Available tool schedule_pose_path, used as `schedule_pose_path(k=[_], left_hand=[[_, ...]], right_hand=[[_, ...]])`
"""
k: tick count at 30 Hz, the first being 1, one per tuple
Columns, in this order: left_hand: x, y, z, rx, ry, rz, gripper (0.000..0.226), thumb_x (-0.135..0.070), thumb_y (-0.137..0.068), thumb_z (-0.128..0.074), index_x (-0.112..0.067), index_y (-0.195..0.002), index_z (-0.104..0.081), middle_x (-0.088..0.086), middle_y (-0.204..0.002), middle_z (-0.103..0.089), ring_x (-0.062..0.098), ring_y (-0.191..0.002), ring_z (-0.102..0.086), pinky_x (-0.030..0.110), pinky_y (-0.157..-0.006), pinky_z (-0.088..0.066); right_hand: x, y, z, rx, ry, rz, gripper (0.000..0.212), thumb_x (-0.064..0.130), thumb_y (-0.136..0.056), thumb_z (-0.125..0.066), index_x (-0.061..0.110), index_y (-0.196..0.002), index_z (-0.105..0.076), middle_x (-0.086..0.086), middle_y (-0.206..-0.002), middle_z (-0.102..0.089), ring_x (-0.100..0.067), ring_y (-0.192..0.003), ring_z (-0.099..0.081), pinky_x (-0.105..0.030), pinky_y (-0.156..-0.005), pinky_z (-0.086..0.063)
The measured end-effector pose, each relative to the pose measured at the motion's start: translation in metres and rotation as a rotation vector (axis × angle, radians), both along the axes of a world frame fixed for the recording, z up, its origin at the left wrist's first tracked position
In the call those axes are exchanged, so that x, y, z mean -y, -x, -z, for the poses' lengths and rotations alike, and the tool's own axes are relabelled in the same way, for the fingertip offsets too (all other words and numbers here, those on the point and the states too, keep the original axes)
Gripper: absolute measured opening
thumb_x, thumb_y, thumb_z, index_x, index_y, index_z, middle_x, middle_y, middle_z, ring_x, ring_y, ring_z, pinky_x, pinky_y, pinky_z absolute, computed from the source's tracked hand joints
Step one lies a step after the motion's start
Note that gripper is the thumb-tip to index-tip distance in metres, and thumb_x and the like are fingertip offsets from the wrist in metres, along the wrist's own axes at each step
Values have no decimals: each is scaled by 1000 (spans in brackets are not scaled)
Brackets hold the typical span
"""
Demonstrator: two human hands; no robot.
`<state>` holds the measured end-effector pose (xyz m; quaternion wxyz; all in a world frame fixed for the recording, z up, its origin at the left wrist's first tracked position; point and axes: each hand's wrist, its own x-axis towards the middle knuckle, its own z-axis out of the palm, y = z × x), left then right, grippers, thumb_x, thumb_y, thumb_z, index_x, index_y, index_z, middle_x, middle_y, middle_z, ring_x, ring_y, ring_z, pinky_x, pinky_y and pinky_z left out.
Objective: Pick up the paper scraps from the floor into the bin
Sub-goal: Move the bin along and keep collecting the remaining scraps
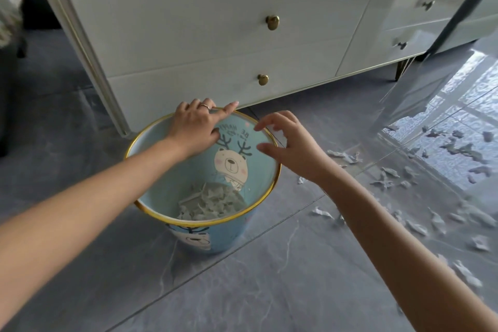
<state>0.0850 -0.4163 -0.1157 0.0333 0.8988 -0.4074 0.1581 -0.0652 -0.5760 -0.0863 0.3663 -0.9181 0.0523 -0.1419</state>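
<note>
So, left hand point(194, 127) grips the bin point(199, 222) by its far rim, right hand point(293, 144) hovers empty, fingers loose, paper scraps point(388, 178) beside it.

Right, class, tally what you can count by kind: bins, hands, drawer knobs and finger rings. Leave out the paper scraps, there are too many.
Bin: 1
Hands: 2, left hand and right hand
Drawer knobs: 4
Ring: 1
Total: 8
</note>
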Motion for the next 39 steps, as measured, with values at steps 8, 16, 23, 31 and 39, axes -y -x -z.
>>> schedule_pose_path(k=[8,16,23,31,39], left_hand=[[13,-6,-8,-91,-161,9,81,-38,-89,-53,-39,-147,3,15,-126,-38,28,-118,-37,38,-94,-27],[68,-2,-5,-63,-200,34,86,-41,-89,-50,-38,-145,16,17,-130,-31,30,-117,-34,39,-95,-26],[93,0,2,-47,-139,46,88,-37,-88,-54,-37,-147,11,18,-128,-32,32,-115,-33,41,-95,-27],[96,0,7,-2,-122,38,88,-35,-87,-55,-36,-147,10,18,-129,-33,33,-114,-34,42,-94,-26],[93,0,7,13,-117,53,86,-34,-88,-53,-35,-148,9,20,-128,-35,34,-113,-34,42,-92,-28]], right_hand=[[2,18,9,-291,-182,156,20,15,-87,-51,12,-102,-63,2,-56,-59,0,-34,-47,-20,-42,-40],[62,36,5,-260,-394,86,17,17,-96,-49,11,-104,-63,3,-54,-60,-8,-47,-53,-21,-49,-47],[152,78,117,-423,-338,617,67,43,-89,-55,21,-145,-25,-15,-141,-40,-27,-128,-39,-43,-105,-36],[115,95,211,-783,189,571,76,68,-87,-29,35,-148,5,-6,-156,17,-33,-144,13,-53,-112,11],[108,104,220,-127,111,632,31,2,-91,-48,10,-115,-65,-6,-126,-62,-25,-116,-57,-32,-95,-43]])
